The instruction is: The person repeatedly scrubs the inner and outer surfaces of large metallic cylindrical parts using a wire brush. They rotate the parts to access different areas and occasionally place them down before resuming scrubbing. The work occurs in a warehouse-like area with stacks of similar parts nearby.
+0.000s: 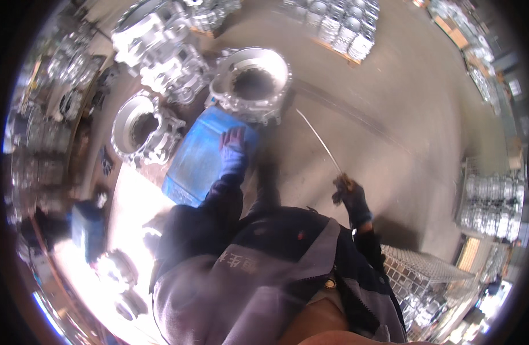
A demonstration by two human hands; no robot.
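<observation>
My left hand (233, 144), in a pale glove with reddish fingers, lies with fingers stretched out on top of a blue plastic drum (198, 152). The drum seems to lie on its side. Out to the right, my right hand (351, 198) wears a dark glove and is closed round the near end of a long thin metal rod (319, 137). The rod points away and to the left, over the floor. Just beyond the drum sits a large ring-shaped metal casting (223, 86). A second round casting (122, 129) stands left of the drum.
Stacked castings (161, 60) rise at the far left. A pallet of metal parts (339, 26) stands farther back. Near my right side is a wire mesh crate (411, 267). Another blue container (87, 230) is at the left, beside strong sunlight.
</observation>
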